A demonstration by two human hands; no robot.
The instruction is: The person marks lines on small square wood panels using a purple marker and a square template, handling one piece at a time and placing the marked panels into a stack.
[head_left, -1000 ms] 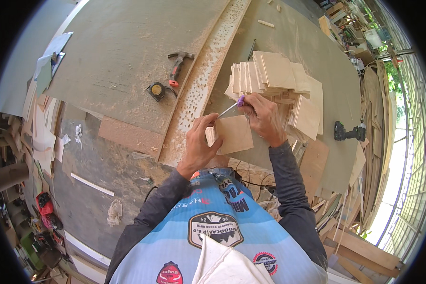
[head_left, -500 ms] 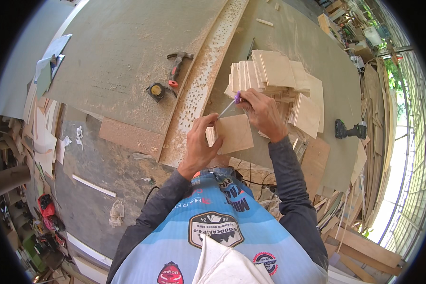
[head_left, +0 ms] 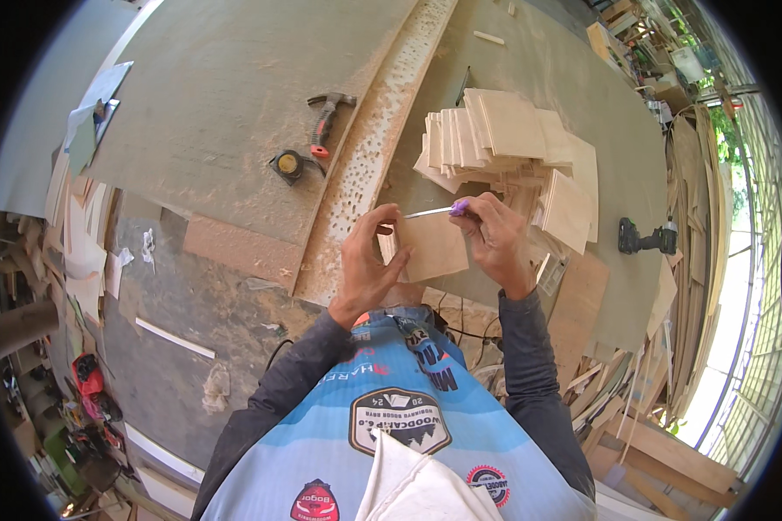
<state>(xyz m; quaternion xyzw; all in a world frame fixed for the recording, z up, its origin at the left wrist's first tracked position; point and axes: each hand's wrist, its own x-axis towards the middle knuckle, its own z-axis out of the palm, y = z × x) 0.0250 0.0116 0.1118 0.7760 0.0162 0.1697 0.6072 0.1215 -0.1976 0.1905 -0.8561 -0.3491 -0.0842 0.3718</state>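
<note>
My left hand [head_left: 365, 267] grips a small stack of thin square plywood pieces [head_left: 436, 247] by its left side, thumb below and fingers above. My right hand [head_left: 498, 241] pinches the purple handle of a slim screwdriver [head_left: 429, 212]. Its metal shaft lies nearly level above the top edge of the held stack. The tip points left and ends close to my left fingertips; whether it touches the wood I cannot tell. Just beyond my hands, more plywood squares [head_left: 508, 123] lie in a fanned, uneven pile, with another bundle [head_left: 566, 211] leaning at its right.
A claw hammer [head_left: 326, 126] and a tape measure [head_left: 288, 165] rest on the dusty worktable [head_left: 226, 78], left of a long board strip [head_left: 365, 161] strewn with chips. A cordless drill [head_left: 647, 236] lies at the right. Wood offcuts and long boards [head_left: 691, 226] crowd the right side.
My right hand has moved slightly right and down, turning the screwdriver from a steep slant to nearly level. My left hand keeps its hold on the plywood.
</note>
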